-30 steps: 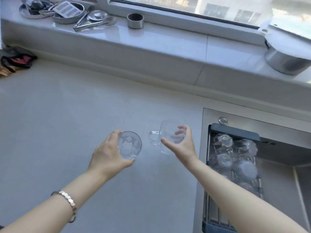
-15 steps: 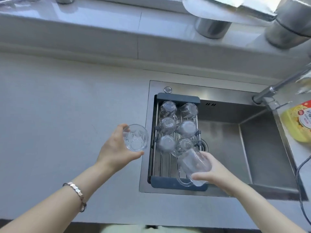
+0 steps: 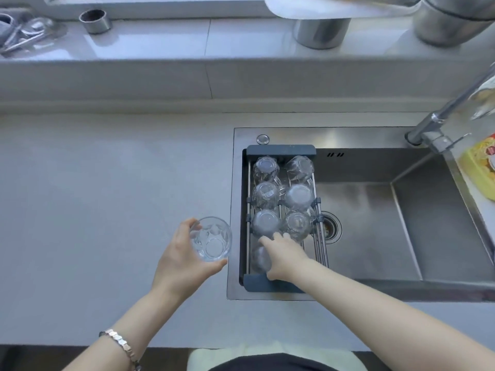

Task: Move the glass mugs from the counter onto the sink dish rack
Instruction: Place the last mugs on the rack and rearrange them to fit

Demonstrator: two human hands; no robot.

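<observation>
My left hand (image 3: 180,261) grips a clear faceted glass mug (image 3: 211,239) just above the counter, beside the sink's left edge, its mouth tilted toward me. My right hand (image 3: 284,255) rests on another glass mug (image 3: 261,257), upside down in the near left corner of the dark-framed dish rack (image 3: 280,150) over the sink. Several more glass mugs (image 3: 298,196) stand upside down in two columns across the rack's far and middle parts. My fingers cover most of the mug under my right hand.
The steel sink basin (image 3: 375,223) with its drain (image 3: 330,227) lies right of the rack. A faucet (image 3: 442,121) reaches in from the right; a yellow detergent bottle (image 3: 479,167) lies beside it. Metal pots (image 3: 321,32) and a steel ring (image 3: 95,21) sit on the windowsill. Grey counter (image 3: 107,196) spreads left.
My right hand has brought its mug from above the rack's near end down onto the rack, upside down. My left hand with its mug has shifted slightly toward the sink.
</observation>
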